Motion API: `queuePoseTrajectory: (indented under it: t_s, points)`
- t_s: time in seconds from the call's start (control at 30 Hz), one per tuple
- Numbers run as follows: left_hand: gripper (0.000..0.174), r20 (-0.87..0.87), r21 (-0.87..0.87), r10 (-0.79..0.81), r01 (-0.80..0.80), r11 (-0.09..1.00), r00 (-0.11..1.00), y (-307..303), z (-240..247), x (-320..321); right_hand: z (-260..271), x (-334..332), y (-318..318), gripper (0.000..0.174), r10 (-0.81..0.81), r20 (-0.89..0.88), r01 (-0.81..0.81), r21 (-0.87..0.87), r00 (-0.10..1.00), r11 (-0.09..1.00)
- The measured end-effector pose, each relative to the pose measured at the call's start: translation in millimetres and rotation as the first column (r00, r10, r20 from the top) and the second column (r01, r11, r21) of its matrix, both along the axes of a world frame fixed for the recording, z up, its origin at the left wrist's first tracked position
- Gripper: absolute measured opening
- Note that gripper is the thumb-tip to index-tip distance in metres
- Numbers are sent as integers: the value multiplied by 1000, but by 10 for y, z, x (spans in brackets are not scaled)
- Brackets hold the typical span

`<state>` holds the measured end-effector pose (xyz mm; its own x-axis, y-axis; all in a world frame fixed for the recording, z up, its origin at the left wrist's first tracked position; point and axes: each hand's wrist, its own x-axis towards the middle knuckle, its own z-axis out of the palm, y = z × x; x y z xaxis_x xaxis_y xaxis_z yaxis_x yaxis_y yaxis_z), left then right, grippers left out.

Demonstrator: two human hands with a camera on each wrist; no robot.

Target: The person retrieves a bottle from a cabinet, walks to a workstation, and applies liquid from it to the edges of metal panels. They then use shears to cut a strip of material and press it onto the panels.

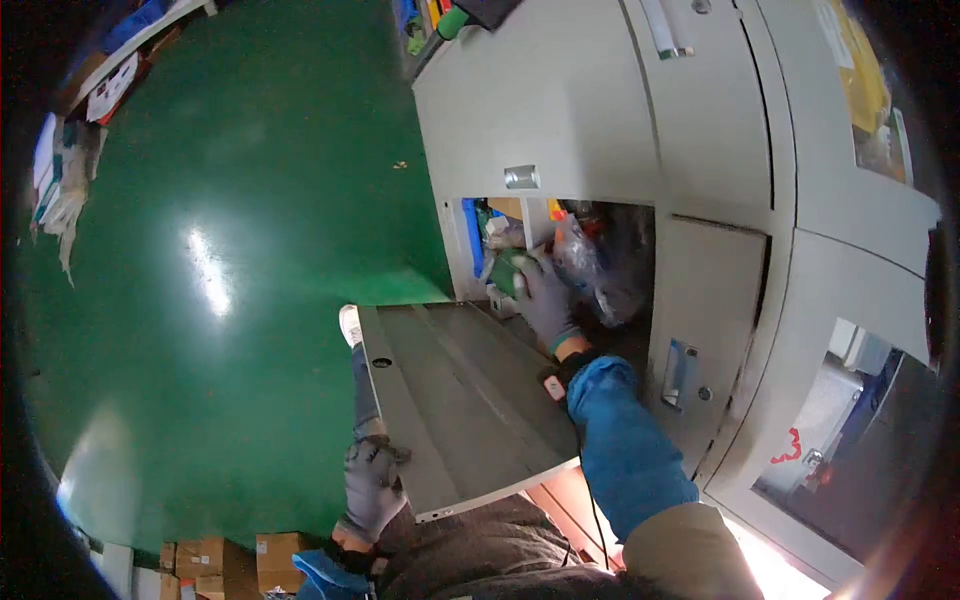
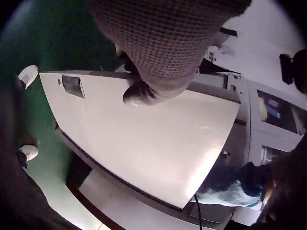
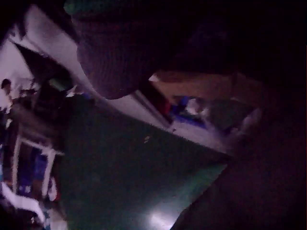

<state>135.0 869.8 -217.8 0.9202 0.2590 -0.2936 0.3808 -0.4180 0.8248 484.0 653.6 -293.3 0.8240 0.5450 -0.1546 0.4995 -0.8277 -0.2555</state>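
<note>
My left hand (image 1: 372, 482), in a grey glove, grips the free edge of a swung-out cabinet door (image 1: 470, 385). The left wrist view shows a gloved digit (image 2: 139, 95) bent over the pale face of that door; the other digits are mostly hidden behind its edge. Inside the cabinet opening, my gloved right hand (image 1: 546, 298) has its fingers over a small green object (image 1: 508, 272), partly covered and blurred. Beside that hand lies a clear plastic bag (image 1: 585, 262). The right wrist view is dark, with part of the glove (image 3: 112, 62) at the top.
A blue item (image 1: 472, 238) and a cardboard piece (image 1: 508, 207) sit in the cabinet. Grey cabinet fronts (image 1: 545, 100) rise around the opening. Green floor (image 1: 250, 200) stretches to the left. Cardboard boxes (image 1: 278, 560) stand at the lower left. A black cable (image 1: 592, 490) hangs by the right sleeve.
</note>
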Motion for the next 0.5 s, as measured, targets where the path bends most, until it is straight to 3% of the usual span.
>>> queuePoseTrajectory:
  t_s: [0.07,0.13,0.17,0.27,0.43,0.47,0.5]
  points:
    - [24,-11,-21,-19,19,1000,1000,6,-23,-22,273,105,284,47,122,264,-104,-81,957,991]
    - [24,-11,-29,-27,27,999,1000,32,24,13,323,266,119,44,-66,373,94,-59,926,994]
    - [23,-34,2,-63,63,998,997,63,61,59,404,355,24,40,-421,64,417,69,905,906]
    - [21,-35,32,-63,64,997,997,54,30,43,201,408,-331,35,-696,-108,698,-26,710,716]
    - [18,-12,30,-53,54,998,999,45,20,69,-331,253,-460,36,-605,-253,656,299,755,693]
    - [18,-21,32,-59,60,998,998,51,42,78,-380,243,-427,36,-612,-253,662,297,749,688]
    - [18,-31,31,-69,70,997,997,54,63,73,-270,246,-232,36,-438,-336,541,342,834,769]
